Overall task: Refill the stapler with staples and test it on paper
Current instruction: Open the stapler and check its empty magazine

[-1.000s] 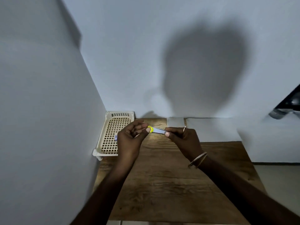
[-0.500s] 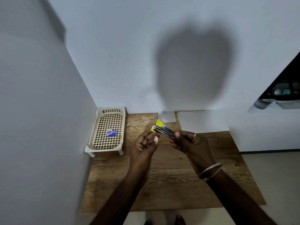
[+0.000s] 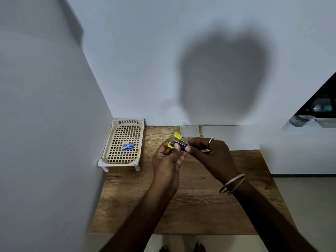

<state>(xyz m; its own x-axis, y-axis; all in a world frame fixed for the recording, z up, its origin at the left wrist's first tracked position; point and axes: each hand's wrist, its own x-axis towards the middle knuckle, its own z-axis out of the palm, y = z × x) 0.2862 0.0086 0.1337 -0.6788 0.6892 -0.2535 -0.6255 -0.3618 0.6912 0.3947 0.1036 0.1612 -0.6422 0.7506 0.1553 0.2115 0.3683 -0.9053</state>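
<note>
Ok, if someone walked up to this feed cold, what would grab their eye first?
Probably the yellow stapler, hinged open and held above the wooden table between the left hand and right hand. Next, the small blue box lying alone in the cream lattice tray in the left corner, and the big shadow on the back wall.

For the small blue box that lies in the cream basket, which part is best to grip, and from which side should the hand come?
Come from above and pinch the two long edges of the blue box. It lies flat on the grid floor of the basket, apart from the raised rim, so probably only its top and edges are free.
</note>
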